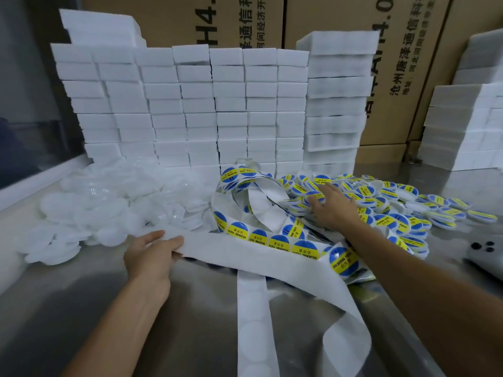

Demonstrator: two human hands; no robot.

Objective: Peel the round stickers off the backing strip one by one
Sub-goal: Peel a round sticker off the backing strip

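A long white backing strip (217, 247) lies across the metal table, and its bare end hangs off the front edge. Round blue-and-yellow stickers (280, 244) sit in a row on its right part. My left hand (152, 255) pinches the bare strip between thumb and fingers at centre left. My right hand (330, 209) reaches out with spread fingers and rests on a pile of stickered round lids (381, 202) at the right. Under its fingertips lies one stickered lid (313, 195).
Plain white round lids (89, 213) are heaped at the left. A wall of white foam blocks (190, 104) stands behind, with cardboard boxes (408, 63) beyond it. More foam stacks (468, 123) stand at the right. A grey device (484, 257) lies at the right edge.
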